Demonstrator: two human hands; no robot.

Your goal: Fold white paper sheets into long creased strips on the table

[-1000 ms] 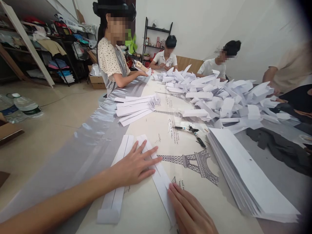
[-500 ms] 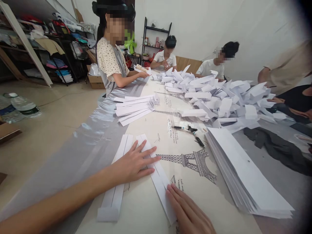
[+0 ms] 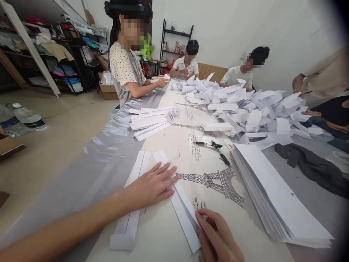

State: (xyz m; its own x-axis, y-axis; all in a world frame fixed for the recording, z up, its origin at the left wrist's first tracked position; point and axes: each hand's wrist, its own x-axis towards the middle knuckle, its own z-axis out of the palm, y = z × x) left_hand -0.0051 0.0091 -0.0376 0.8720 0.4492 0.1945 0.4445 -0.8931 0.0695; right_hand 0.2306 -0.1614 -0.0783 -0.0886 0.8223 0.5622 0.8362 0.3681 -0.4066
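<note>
A long folded white paper strip (image 3: 182, 214) lies slantwise on the printed tablecloth (image 3: 160, 236). Across its upper part rests my left hand (image 3: 155, 185), flat, with the fingers spread. At the strip's lower right edge, my right hand (image 3: 218, 236) pinches the paper between thumb and forefinger, and the flap there stands slightly lifted. To the left is a second folded paper strip (image 3: 131, 222), partly under my left forearm, its near end turned over. A thick stack of white paper sheets (image 3: 275, 189) lies to the right of my right hand.
Folded paper pieces (image 3: 245, 109) form a large heap farther back. A fan of paper strips (image 3: 152, 120) lies at the left edge. Pens (image 3: 209, 145) and a dark cloth (image 3: 308, 163) lie on the table. Several people (image 3: 128, 69) are around it; water bottles (image 3: 28, 116) stand on the floor.
My right hand has gone from lying flat on the strip to pinching its edge, and the flap has risen a little. My left hand stays nearly in place, its fingers slightly closer together.
</note>
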